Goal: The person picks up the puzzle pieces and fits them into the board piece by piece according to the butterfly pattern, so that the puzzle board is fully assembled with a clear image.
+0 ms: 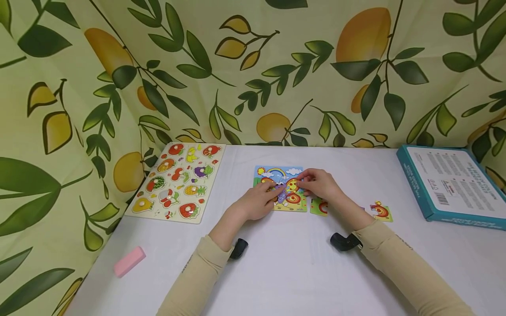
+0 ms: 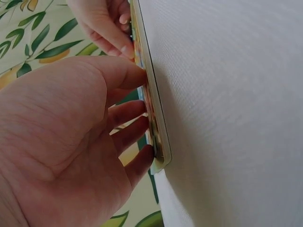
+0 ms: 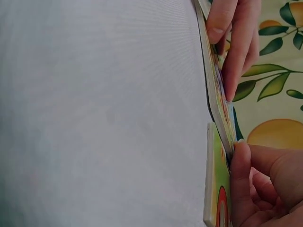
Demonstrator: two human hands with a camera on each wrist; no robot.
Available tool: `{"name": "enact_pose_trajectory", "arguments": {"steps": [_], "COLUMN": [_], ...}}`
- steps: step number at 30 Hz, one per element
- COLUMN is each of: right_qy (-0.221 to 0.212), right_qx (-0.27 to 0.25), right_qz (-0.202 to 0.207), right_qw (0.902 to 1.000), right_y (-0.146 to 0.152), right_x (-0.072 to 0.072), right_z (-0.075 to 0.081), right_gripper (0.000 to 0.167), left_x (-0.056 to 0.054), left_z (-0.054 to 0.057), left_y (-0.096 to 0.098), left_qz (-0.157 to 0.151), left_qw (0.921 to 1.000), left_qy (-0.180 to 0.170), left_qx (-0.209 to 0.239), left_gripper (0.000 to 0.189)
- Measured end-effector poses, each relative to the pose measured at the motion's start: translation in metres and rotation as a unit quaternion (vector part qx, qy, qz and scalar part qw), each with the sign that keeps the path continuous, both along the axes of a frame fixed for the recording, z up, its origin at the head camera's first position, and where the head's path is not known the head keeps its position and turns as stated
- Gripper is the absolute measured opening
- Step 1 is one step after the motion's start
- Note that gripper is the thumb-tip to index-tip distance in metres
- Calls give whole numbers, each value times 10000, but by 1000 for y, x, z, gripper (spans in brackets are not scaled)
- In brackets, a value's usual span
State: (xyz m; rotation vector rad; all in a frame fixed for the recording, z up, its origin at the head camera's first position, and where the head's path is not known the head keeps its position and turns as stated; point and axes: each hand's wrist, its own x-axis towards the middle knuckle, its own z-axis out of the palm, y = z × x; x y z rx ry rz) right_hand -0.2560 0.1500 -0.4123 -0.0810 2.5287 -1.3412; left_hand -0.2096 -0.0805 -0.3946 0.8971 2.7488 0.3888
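A butterfly jigsaw puzzle (image 1: pixel 290 206) lies flat in its tray in the middle of the table in the head view, with a rainbow along its top. My left hand (image 1: pixel 256 202) rests its fingertips on the picture's left half, fingers relaxed and spread in the left wrist view. At the right side, my right hand (image 1: pixel 321 184) pinches a yellow-and-orange puzzle piece (image 1: pixel 293 185) between thumb and index finger, right at the tray's edge. A loose green puzzle piece (image 3: pixel 217 189) with a red curve lies beside the tray, under the right hand.
Another loose piece (image 1: pixel 381 212) lies right of the right forearm, which partly hides more. A fruit peg board (image 1: pixel 202 206) stands at left, a pink eraser-like block (image 1: pixel 129 262) nearer. A teal box (image 1: pixel 454 182) is at right. Patterned cloth (image 1: pixel 272 127) backs the table.
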Motion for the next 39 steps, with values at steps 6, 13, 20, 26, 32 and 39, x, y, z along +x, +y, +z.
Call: {"name": "enact_pose_trajectory", "arguments": {"steps": [6, 13, 20, 26, 32, 39], "right_qy": [37, -149, -538, 162, 1319, 1492], "right_qx": [116, 210, 148, 694, 1165, 2130], "right_qz": [11, 112, 351, 917, 626, 953], "right_qw": [9999, 9996, 9978, 9932, 9824, 9609], "right_y": [-1, 1, 5, 15, 43, 56], "right_x": [-1, -3, -3, 9, 39, 70], "right_z": [1, 3, 7, 15, 20, 19], "right_gripper": [24, 24, 26, 33, 28, 46], "left_x": [0, 1, 1, 0, 1, 2], "left_z": [0, 1, 3, 6, 5, 2], "left_y": [3, 14, 18, 16, 12, 3], "left_qz": [98, 321, 341, 420, 438, 442], "left_qw": [9998, 9973, 9957, 9965, 9976, 9988], "left_qy": [-38, -14, 86, -29, -15, 190], "left_qx": [-144, -665, -858, -717, -534, 10], "left_gripper": [51, 52, 51, 51, 52, 49]}}
